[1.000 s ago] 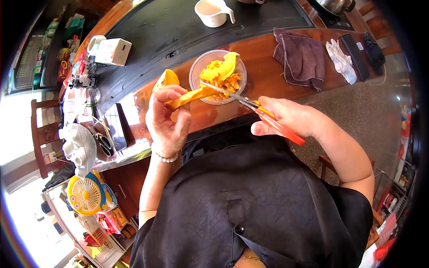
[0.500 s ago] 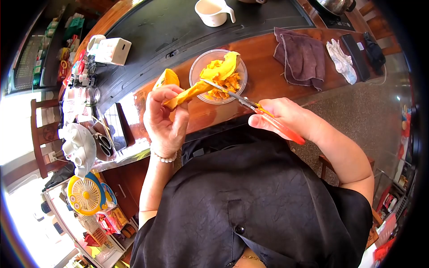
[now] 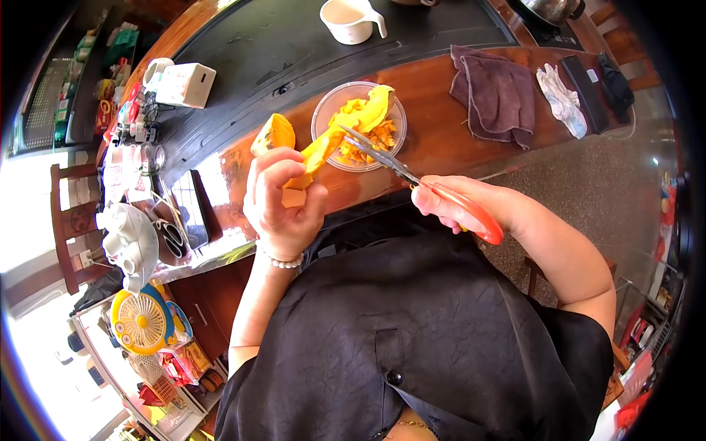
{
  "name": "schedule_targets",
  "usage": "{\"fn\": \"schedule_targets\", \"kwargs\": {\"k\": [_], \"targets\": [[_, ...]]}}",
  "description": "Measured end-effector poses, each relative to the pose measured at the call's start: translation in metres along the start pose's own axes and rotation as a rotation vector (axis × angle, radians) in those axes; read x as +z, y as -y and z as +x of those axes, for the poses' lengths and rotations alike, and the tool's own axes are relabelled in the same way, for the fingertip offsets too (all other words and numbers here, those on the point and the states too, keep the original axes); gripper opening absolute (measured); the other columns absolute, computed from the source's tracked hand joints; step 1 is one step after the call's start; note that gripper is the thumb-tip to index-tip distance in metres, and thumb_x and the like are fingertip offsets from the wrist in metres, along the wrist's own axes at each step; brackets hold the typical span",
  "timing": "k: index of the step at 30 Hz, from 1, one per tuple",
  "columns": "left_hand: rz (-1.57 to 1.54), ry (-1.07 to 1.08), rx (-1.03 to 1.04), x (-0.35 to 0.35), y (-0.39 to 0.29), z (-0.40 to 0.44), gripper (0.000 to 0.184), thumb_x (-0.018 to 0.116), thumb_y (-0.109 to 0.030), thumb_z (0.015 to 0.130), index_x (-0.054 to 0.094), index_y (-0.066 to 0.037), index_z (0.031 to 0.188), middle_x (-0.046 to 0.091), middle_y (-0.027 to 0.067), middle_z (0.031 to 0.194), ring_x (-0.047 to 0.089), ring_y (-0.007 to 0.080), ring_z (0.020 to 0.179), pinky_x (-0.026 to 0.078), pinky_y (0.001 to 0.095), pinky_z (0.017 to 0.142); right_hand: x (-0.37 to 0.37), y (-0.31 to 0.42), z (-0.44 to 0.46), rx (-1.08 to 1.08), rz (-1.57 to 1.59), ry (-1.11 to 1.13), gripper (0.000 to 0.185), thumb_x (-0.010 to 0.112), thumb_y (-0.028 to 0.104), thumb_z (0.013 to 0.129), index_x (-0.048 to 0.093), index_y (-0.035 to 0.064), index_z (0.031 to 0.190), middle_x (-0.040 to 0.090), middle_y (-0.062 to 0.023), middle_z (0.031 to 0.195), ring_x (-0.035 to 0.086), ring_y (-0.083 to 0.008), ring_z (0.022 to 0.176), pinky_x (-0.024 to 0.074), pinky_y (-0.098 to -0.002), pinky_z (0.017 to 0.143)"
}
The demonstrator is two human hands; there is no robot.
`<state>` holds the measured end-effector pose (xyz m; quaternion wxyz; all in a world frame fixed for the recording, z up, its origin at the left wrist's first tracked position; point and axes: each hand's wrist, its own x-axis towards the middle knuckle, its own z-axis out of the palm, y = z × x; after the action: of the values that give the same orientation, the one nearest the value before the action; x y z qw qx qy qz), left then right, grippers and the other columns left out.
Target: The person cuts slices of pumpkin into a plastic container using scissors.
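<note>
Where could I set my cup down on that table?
Bare wood shows between the bowl and brown towel. The black surface is open between the white box and white cup. It's crowded where the left hand and scissors meet the bowl.

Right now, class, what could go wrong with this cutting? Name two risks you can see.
The parted blades of the scissors are close to the left hand, so a slip might nick a finger. The held orange piece crosses the edge of the bowl, so a snipped bit could land on the table.
</note>
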<state>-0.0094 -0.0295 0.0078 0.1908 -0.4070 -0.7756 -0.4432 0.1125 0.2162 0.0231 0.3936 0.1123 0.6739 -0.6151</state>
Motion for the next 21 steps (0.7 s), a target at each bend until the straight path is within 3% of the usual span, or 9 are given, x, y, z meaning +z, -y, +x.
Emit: {"fn": "schedule_targets", "kwargs": {"k": [4,9,15,21], "targets": [[0.084,0.025,0.144,0.0012,-0.0081,0.0049,0.036,0.074,0.001,0.063,0.058,-0.008,0.094,0.063,0.0128,0.094,0.064,0.0295,0.081,0.054,0.0359,0.071,0.0029,0.0040,0.0021,-0.024,0.122,0.037,0.059,0.047,0.072,0.089,0.045,0.0129,0.081,0.044,0.0018,0.072,0.043,-0.0066,0.060,0.0386,-0.0241,0.055],[0.091,0.045,0.153,0.0028,-0.0080,0.0020,0.033,0.075,0.001,0.063,0.060,-0.007,0.091,0.063,0.0129,0.095,0.065,0.0284,0.080,0.055,0.0351,0.069,0.0064,0.0055,0.0037,-0.039,0.206,0.011,0.066,0.048,0.077,0.084,0.045,0.0120,0.077,0.043,0.0042,0.064,0.044,-0.0072,0.053,0.0366,-0.0227,0.049],[0.087,0.037,0.154,0.0026,-0.0044,-0.0001,0.033,0.075,0.001,0.063,0.060,-0.008,0.092,0.063,0.0123,0.096,0.065,0.0282,0.081,0.055,0.0352,0.070,0.0052,0.0048,0.0051,-0.082,0.037,-0.078,0.069,0.049,0.080,0.080,0.043,0.0125,0.069,0.043,0.0034,0.057,0.044,-0.0074,0.046,0.0358,-0.0234,0.043],[0.068,-0.008,0.049,0.0016,-0.0013,-0.0036,0.035,0.075,0.000,0.063,0.060,-0.009,0.093,0.064,0.0113,0.098,0.065,0.0283,0.085,0.054,0.0367,0.074,0.0041,0.0014,0.0007,-0.063,0.237,-0.005,0.061,0.048,0.073,0.088,0.044,0.0127,0.076,0.042,0.0037,0.064,0.043,-0.0065,0.053,0.0359,-0.0226,0.049]]}}
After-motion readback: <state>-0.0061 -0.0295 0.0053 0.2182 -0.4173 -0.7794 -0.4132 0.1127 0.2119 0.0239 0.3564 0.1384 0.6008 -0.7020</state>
